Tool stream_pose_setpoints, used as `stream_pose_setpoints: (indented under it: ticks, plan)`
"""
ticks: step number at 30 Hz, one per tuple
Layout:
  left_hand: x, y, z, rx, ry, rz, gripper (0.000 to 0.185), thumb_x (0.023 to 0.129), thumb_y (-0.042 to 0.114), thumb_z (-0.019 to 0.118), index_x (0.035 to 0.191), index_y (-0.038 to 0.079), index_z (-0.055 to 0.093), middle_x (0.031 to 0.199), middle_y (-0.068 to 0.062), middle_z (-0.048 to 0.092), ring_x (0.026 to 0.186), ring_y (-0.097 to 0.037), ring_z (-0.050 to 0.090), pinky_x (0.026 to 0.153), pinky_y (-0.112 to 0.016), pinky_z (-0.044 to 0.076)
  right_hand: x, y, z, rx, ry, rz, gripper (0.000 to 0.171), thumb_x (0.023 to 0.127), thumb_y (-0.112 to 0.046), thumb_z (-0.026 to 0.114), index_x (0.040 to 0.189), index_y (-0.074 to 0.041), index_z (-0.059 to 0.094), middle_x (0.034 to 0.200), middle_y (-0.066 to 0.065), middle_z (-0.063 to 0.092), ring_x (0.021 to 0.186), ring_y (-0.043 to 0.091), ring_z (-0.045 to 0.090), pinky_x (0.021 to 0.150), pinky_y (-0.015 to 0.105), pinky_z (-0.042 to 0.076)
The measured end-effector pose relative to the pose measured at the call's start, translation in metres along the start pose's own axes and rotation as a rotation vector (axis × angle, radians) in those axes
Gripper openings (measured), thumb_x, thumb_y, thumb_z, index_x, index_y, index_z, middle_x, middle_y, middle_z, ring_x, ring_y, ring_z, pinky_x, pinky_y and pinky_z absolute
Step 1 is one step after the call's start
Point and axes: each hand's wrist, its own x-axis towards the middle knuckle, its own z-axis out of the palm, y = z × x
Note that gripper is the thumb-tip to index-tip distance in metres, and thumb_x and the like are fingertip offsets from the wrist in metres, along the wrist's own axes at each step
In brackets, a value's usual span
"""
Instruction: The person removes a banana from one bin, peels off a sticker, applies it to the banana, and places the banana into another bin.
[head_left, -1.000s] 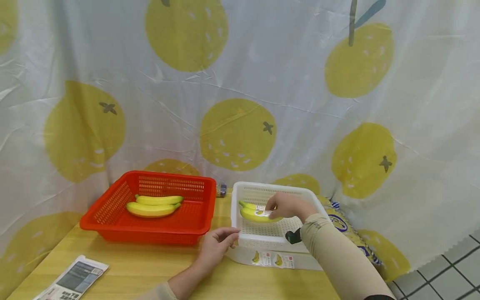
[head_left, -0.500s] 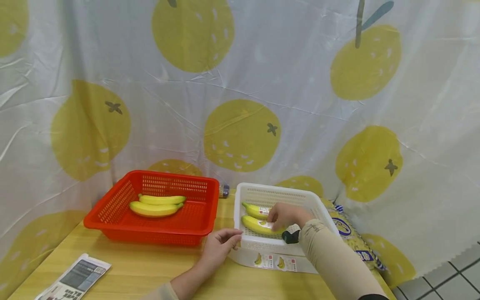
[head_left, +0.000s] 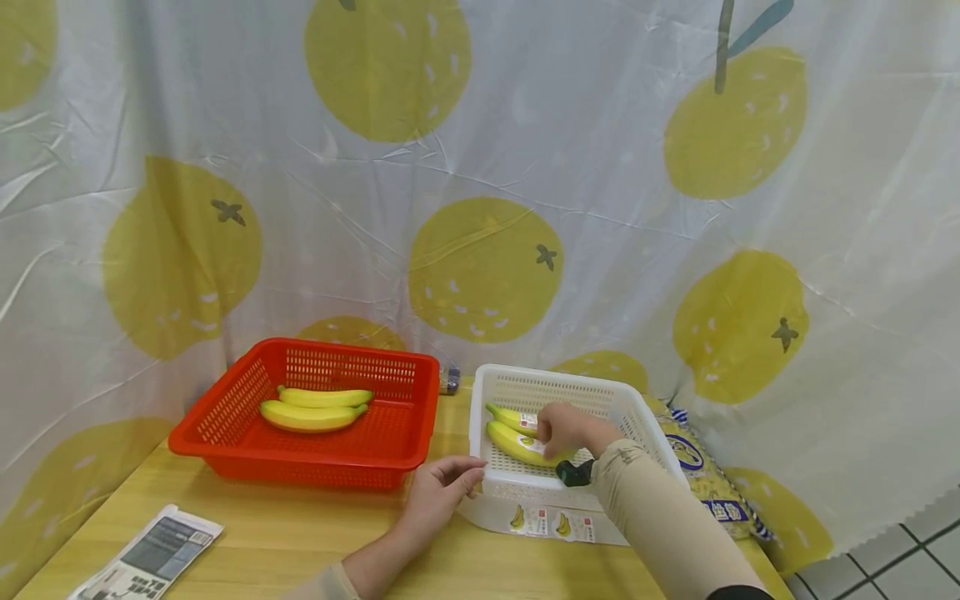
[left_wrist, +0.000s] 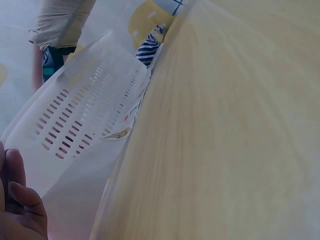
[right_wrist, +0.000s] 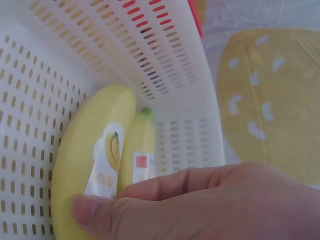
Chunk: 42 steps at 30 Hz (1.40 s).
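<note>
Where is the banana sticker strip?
In the head view, the sticker strip lies right of the left hand, along the near side of the white basket.

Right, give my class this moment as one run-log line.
right grip: holding nearer labelled banana inside white basket | left grip: at white basket's near-left corner | red basket: two bananas

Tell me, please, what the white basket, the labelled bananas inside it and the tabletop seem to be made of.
White basket: satin plastic, judging by its smooth, molded, slotted walls. Labelled bananas: perhaps matte plastic or foam imitations, being evenly yellow; real fruit isn't ruled out. Tabletop: smooth wood or wood-print laminate, showing pale grain.
</note>
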Motion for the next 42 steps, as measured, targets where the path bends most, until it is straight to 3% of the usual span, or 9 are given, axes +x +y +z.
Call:
stream_pose_setpoints:
  ticks: [4,12,22,29,31,35,37,42]
  plan:
    - [-0.001,0.001,-0.001,0.004,-0.001,0.002,0.024,0.091,0.018,0.079,0.109,0.002,0.077,0.093,-0.017,0.072,0.075,-0.015,0.067,0.071,-0.026,0.059,0.002,-0.002,0.0,-0.028,0.014,-0.018,0.026,0.076,0.001,0.086,0.069,-0.012,0.065,0.066,-0.005,0.056,0.063,0.012,0.049,0.059,0.028,0.043]
    - [-0.002,0.002,-0.001,0.016,-0.001,0.002,0.026,0.091,0.02,0.08,0.111,0.003,0.078,0.092,-0.011,0.072,0.077,-0.016,0.067,0.073,-0.029,0.06,0.005,-0.005,-0.003,-0.105,0.06,-0.02,0.022,0.079,0.006,0.08,0.068,-0.009,0.068,0.063,-0.005,0.056,0.059,0.011,0.048,0.056,0.027,0.041]
    - [-0.004,0.004,-0.003,0.028,-0.01,0.002,0.027,0.092,0.021,0.079,0.113,0.004,0.077,0.093,-0.011,0.072,0.08,-0.018,0.067,0.074,-0.03,0.059,0.007,-0.009,-0.008,-0.071,0.065,0.005,0.019,0.086,0.007,0.073,0.074,-0.007,0.075,0.068,-0.003,0.064,0.061,0.012,0.056,0.058,0.027,0.05]
    - [-0.003,0.0,-0.004,0.046,-0.04,0.012,0.025,0.093,0.019,0.077,0.113,0.004,0.076,0.095,-0.014,0.072,0.075,-0.015,0.065,0.069,-0.025,0.057,0.004,-0.013,-0.016,-0.031,0.063,-0.037,0.026,0.093,-0.002,0.069,0.067,-0.006,0.069,0.058,-0.004,0.053,0.053,0.01,0.045,0.055,0.026,0.041]
    - [-0.004,0.001,-0.004,0.062,-0.044,0.031,0.025,0.094,0.02,0.077,0.113,0.004,0.075,0.094,-0.014,0.072,0.071,-0.013,0.063,0.065,-0.022,0.055,0.0,-0.018,-0.023,0.017,0.09,-0.063,0.027,0.095,-0.004,0.065,0.069,-0.007,0.069,0.062,-0.001,0.059,0.054,0.011,0.051,0.057,0.027,0.043]
    - [-0.007,0.008,-0.003,0.13,-0.041,0.173,0.017,0.096,0.023,0.074,0.109,0.012,0.076,0.082,-0.013,0.069,0.059,-0.008,0.056,0.053,-0.022,0.051,-0.014,-0.034,-0.034,0.118,0.181,-0.072,0.018,0.1,-0.011,0.063,0.09,-0.008,0.077,0.087,0.006,0.074,0.065,0.021,0.066,0.065,0.031,0.052]
    - [-0.008,0.016,-0.002,0.148,-0.039,0.324,0.011,0.098,0.018,0.071,0.108,0.014,0.076,0.077,-0.014,0.067,0.054,-0.007,0.054,0.048,-0.024,0.05,-0.022,-0.047,-0.03,0.13,0.271,-0.07,0.014,0.099,-0.015,0.066,0.101,-0.011,0.079,0.098,0.005,0.076,0.077,0.024,0.071,0.072,0.036,0.056]
    - [-0.001,0.048,-0.017,0.191,-0.045,0.709,0.014,0.095,-0.004,0.069,0.105,0.004,0.075,0.073,-0.012,0.068,0.049,-0.008,0.054,0.044,-0.021,0.049,-0.032,-0.093,0.007,0.103,0.584,-0.173,0.007,0.094,-0.016,0.074,0.096,-0.014,0.08,0.098,0.002,0.078,0.093,0.022,0.073,0.082,0.04,0.058]
